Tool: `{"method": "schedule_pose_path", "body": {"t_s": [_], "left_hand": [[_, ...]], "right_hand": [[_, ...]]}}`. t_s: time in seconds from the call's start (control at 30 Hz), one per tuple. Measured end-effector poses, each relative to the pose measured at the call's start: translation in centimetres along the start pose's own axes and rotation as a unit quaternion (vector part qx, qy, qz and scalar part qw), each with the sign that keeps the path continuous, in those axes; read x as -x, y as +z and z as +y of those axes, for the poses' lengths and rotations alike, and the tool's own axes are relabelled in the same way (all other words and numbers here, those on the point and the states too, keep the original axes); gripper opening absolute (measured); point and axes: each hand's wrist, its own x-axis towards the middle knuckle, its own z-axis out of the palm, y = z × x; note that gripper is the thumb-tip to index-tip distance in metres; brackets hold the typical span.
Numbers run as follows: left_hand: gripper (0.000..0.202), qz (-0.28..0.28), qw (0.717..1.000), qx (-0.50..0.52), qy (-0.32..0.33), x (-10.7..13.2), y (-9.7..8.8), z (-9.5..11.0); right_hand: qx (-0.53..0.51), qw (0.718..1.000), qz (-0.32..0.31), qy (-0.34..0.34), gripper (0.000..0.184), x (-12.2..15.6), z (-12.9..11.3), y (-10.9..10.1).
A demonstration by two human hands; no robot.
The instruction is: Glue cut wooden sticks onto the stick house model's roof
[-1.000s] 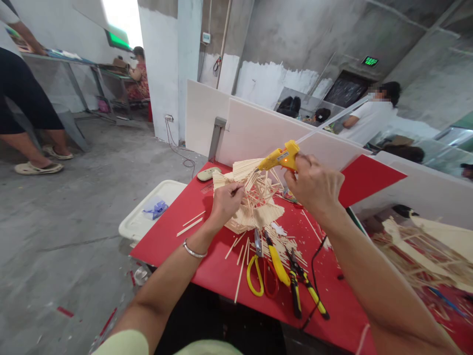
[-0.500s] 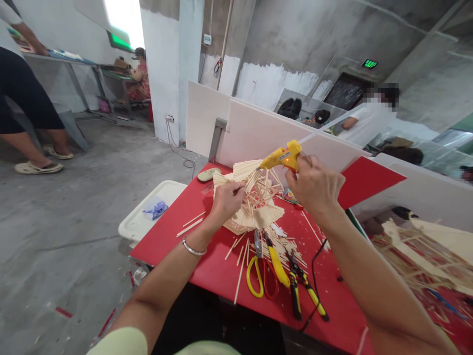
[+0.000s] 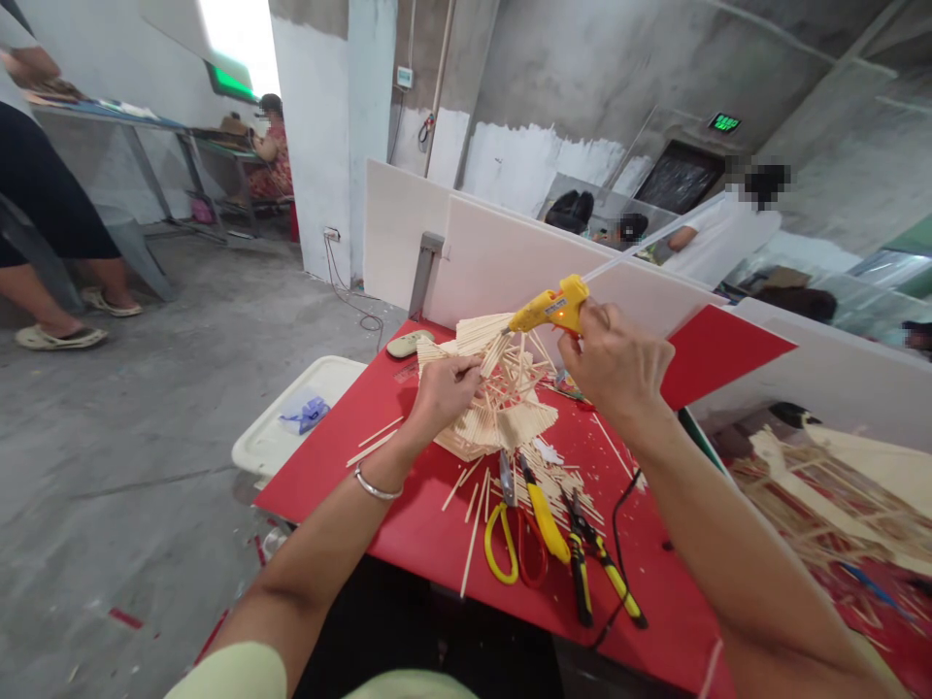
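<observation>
A model built of thin wooden sticks (image 3: 502, 403) stands on the red table (image 3: 408, 485). My left hand (image 3: 441, 393) is closed on the model's left side and pinches a stick there. My right hand (image 3: 615, 369) grips a yellow hot glue gun (image 3: 549, 309) with a lit indicator. Its nozzle points left and touches the top sticks of the model. A clear glue stick juts from the back of the gun.
Yellow-handled scissors (image 3: 506, 529), cutters (image 3: 543, 510) and pliers (image 3: 601, 563) lie at the table's front among loose sticks. A black cord (image 3: 618, 524) runs off the front edge. A white bin (image 3: 291, 417) sits left of the table. White partitions (image 3: 495, 262) stand behind. Other people work nearby.
Both hands and the glue gun have stayed almost in place on the model. The view has shifted slightly, and the person at far left has moved further left.
</observation>
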Motion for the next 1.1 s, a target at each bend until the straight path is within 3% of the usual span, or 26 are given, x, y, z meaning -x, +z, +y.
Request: {"method": "schedule_pose_path", "body": {"t_s": [0.37, 0.93, 1.1], "left_hand": [[0.029, -0.002, 0.997, 0.068, -0.042, -0.3, 0.1, 0.1], [0.014, -0.025, 0.995, 0.095, -0.036, -0.2, 0.1, 0.1], [0.014, -0.03, 0.991, 0.118, -0.062, -0.7, 0.3, -0.1]], "right_hand": [[0.007, 0.999, 0.036, -0.015, 0.039, 0.0, -0.1, 0.5], [0.016, 0.999, 0.036, -0.019, 0.035, 0.0, -0.1, 0.9], [0.018, 0.999, 0.038, -0.021, 0.035, 0.1, -0.1, 0.9]]}}
